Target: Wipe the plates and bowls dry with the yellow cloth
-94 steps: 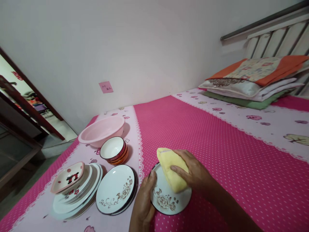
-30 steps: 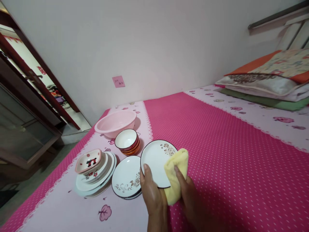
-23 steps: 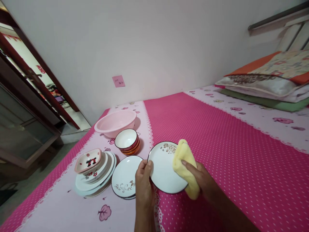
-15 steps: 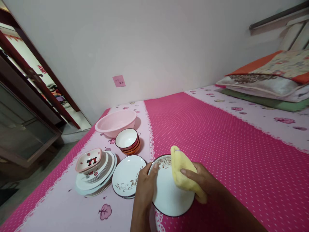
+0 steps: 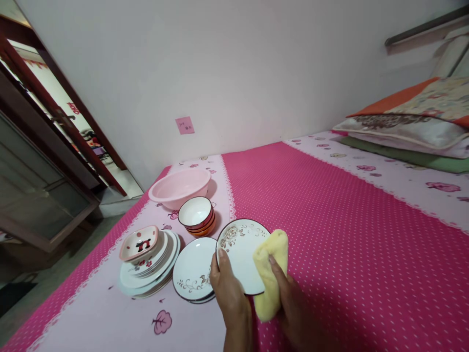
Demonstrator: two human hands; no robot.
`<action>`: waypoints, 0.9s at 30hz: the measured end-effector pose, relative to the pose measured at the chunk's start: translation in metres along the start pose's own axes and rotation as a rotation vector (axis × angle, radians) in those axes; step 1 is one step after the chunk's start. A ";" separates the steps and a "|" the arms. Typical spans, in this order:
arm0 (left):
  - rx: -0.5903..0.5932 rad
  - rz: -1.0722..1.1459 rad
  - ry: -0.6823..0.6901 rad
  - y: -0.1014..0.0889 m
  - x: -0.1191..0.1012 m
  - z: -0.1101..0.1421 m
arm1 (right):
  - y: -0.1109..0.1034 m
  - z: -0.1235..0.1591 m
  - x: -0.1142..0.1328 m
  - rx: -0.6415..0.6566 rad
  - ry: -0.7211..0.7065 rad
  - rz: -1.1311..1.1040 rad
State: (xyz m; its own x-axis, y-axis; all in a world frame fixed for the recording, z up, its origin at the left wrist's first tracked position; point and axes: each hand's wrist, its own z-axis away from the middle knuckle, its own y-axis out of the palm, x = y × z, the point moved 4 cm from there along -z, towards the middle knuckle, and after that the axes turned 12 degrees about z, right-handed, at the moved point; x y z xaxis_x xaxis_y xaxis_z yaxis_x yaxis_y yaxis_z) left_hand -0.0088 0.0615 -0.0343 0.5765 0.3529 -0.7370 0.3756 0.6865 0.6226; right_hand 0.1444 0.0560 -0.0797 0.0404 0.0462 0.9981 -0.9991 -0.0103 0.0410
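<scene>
A white plate [image 5: 240,259] with a dark rim and brown floral print is tilted above the bed, gripped at its lower left edge by my left hand [image 5: 227,288], thumb on the face. My right hand [image 5: 287,293] pinches a folded yellow cloth [image 5: 273,274] around the plate's right edge, the thumb pressing on it. Just left of the held plate, a matching plate [image 5: 192,266] lies on the bed with at least one more beneath it. The fingers of both hands behind the plate and cloth are hidden.
Farther left sits a stack of plates [image 5: 128,281] topped by a square cartoon bowl [image 5: 138,243]. Stacked round bowls [image 5: 198,217] stand before a pink basin [image 5: 179,186]. Pillows [image 5: 406,129] lie at the far right of the pink bedspread [image 5: 348,234], against the wall.
My left hand has raised and tilted the plate up toward the back. My right hand has shifted the yellow cloth left and down, onto the plate's right edge.
</scene>
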 end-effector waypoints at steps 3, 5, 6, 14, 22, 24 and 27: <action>0.069 -0.014 -0.023 0.001 0.003 0.001 | -0.002 -0.014 0.004 0.090 0.036 -0.053; 0.179 -0.089 -0.072 0.004 0.002 -0.001 | -0.006 -0.032 0.015 0.142 0.094 -0.091; 0.245 -0.151 -0.078 0.005 -0.001 -0.002 | -0.009 -0.040 0.021 0.157 0.130 -0.106; 0.676 -0.862 0.048 0.007 -0.017 -0.011 | -0.053 -0.059 0.040 0.427 0.221 -0.017; 0.869 -0.911 -0.142 0.012 -0.013 0.007 | -0.078 -0.071 0.029 0.420 0.229 0.040; 0.884 -0.888 -0.206 0.012 -0.007 0.009 | -0.079 -0.072 0.029 0.431 0.232 0.027; 0.894 -0.808 -0.213 0.012 0.000 0.009 | -0.080 -0.074 0.030 0.392 0.276 -0.031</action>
State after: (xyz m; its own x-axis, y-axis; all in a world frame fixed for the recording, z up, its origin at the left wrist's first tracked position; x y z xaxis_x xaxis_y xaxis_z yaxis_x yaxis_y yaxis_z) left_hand 0.0021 0.0639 -0.0243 0.0223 -0.1409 -0.9898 0.9984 -0.0479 0.0293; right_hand 0.2243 0.1322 -0.0559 0.0123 0.3154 0.9489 -0.9155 -0.3782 0.1376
